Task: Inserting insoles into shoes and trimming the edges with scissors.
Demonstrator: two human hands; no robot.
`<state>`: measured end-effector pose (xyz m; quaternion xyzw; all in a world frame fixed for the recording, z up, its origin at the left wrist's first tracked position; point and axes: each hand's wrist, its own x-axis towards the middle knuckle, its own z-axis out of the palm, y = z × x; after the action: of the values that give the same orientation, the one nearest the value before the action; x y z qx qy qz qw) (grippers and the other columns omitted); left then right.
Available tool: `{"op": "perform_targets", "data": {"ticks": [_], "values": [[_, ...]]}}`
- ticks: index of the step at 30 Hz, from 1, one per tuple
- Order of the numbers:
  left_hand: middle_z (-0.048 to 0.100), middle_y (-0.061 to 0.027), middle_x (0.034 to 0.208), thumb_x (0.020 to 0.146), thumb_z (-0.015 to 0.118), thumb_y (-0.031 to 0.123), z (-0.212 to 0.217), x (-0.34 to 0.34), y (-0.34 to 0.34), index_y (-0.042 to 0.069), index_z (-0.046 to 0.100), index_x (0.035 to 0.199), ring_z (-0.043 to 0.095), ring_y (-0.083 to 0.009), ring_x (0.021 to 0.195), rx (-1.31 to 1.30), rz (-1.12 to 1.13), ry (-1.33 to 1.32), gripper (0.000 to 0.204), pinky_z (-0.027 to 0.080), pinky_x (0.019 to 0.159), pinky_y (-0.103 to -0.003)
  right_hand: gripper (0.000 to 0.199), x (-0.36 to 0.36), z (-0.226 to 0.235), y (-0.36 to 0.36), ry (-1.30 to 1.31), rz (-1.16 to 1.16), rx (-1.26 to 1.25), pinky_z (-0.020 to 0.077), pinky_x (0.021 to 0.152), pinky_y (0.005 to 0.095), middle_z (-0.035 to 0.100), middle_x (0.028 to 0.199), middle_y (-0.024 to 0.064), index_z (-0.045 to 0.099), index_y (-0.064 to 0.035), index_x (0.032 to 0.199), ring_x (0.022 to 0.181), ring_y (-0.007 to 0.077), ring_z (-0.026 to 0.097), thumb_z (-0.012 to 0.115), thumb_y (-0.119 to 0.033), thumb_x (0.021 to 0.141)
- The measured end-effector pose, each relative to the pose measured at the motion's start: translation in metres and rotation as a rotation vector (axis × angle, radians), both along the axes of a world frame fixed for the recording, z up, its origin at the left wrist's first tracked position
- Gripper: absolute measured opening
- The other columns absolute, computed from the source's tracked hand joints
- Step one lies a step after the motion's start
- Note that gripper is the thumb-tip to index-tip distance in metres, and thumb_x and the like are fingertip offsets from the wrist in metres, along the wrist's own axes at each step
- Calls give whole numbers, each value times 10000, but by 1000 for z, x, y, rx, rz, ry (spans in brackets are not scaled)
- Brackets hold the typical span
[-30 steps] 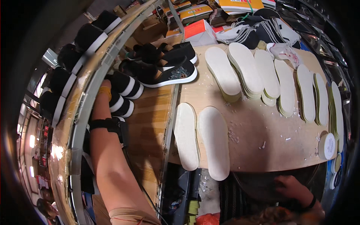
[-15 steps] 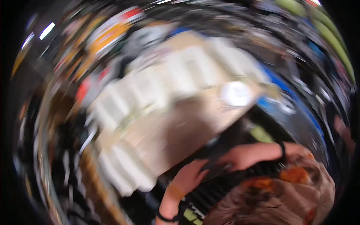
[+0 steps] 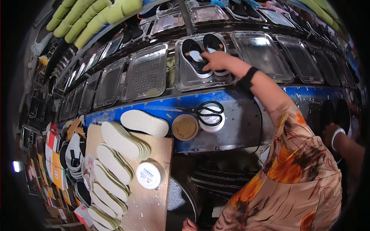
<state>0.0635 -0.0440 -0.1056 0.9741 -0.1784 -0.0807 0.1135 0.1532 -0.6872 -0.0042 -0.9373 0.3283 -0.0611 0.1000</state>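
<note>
My right hand [image 3: 215,61] reaches across to a metal tray [image 3: 184,81] on the rack. Its fingers close on the inner side of a black slip-on shoe [image 3: 189,57] with a white sole. The second black shoe [image 3: 213,41] of the pair lies just behind, partly covered by the hand. Pale patches show inside both shoes. At the lower edge, only part of my left hand [image 3: 189,225] shows, beside the wooden board [image 3: 148,210]; what its fingers do is unclear. Stacks of white insoles [image 3: 125,141] lie on the board around a white round lid [image 3: 148,175].
Black-handled scissors [image 3: 210,113] rest over a white tub [image 3: 212,125], next to an open tub of tan paste [image 3: 185,127], on the blue-edged metal bench [image 3: 243,115]. More metal trays [image 3: 146,73] line the rack. At right, another person's hand [image 3: 332,133] is near dark shoes.
The view has swung from the insole board to the bench and rack. My hands were close together near the board; now the right one is stretched out to the shoes on the tray.
</note>
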Motion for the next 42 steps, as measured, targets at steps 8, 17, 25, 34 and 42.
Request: {"op": "perform_targets", "data": {"ticks": [8,17,25,34,42], "values": [[588,-187,645,888,423,217,2,7,-3,31,621,876,564,-371,561,-76,6,-77,272,438,481,-435,443,-10,28,-8,-786,-101,354,458,587,315,638,757,123,649,-20,864,636,201,605,650,-426,687],[624,-168,771,819,490,223,-17,2,17,65,624,888,595,-369,684,-153,109,-77,218,475,604,-450,364,-89,88,159,-1530,211,1223,494,748,292,626,948,102,563,-12,1058,820,179,611,513,-312,858],[586,-189,817,835,546,167,45,-12,23,1,588,874,567,-362,733,-577,71,-209,176,458,660,-388,373,-69,77,323,-1168,490,1485,489,761,295,624,956,103,555,-3,1074,840,176,605,493,-304,862],[422,-171,1260,909,450,215,98,-42,77,-17,347,1274,454,-267,1123,-1200,665,-218,444,355,942,-345,237,-81,23,506,-563,1862,389,443,806,411,472,499,103,518,-78,616,519,302,513,659,-250,698],[542,-153,1106,849,562,210,63,-21,147,-27,443,1201,519,-200,1026,-958,406,304,441,397,894,-293,388,-45,40,524,726,1663,632,463,682,383,623,777,168,520,-74,1089,748,315,607,565,-337,808]]}}
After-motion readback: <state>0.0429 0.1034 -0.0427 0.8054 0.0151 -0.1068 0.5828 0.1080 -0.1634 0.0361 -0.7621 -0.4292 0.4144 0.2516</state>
